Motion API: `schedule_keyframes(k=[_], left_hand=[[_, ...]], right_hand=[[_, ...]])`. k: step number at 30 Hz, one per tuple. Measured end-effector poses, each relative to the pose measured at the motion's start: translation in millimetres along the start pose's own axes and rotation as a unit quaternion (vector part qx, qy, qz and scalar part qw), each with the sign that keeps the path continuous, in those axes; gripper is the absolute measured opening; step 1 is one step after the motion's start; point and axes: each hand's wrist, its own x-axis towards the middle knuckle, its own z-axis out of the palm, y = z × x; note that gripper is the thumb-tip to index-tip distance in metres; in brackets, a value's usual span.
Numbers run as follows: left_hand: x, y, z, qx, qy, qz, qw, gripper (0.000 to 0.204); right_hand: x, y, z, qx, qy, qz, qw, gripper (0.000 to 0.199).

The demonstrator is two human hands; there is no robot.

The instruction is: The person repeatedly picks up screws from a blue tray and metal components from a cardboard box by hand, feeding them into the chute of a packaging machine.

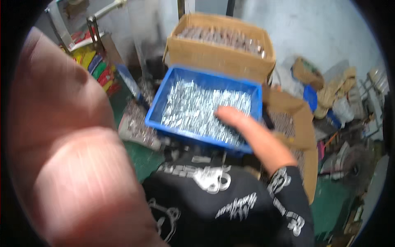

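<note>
My left hand (74,140) is very near the camera and fills the left side of the head view, blurred. Its fingers cannot be made out, nor can anything it might hold. My right hand (233,117) reaches in over the blue plastic bin (189,134), at or just above the small shiny metal pieces (191,103) that cover its bottom. Motion smears that hand, so whether its fingertips touch or hold any piece is unclear. The metal pieces look thin and short, like pins, and lie in a loose heap.
Behind the bin stands an open cardboard box (222,55) holding many small metallic parts. Another open carton (308,136) is to the right. Colourful packets (96,68) lie at the left, beside a clear bag of parts (138,127). A fan (354,166) stands at far right.
</note>
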Motion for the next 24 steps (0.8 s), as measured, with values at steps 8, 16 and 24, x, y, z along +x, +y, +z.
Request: schedule_keyframes(k=[8,16,24], left_hand=[[-63.7,-75.6,-33.0,0.136,-0.016,-0.083,0.987,0.055],[-227.0,-174.2,35.6,0.108,-0.243,-0.222,0.938,0.018],[-235.1,-180.8,28.5,0.129,-0.209,-0.249,0.937,0.018]], right_hand=[[18.2,31.7,-9.2,0.001,0.072,-0.102,0.992,0.017],[-34.0,22.4,-6.5,0.032,0.179,-0.027,0.983,0.014],[-11.9,14.5,10.6,-0.006,0.211,-0.065,0.975,0.018]])
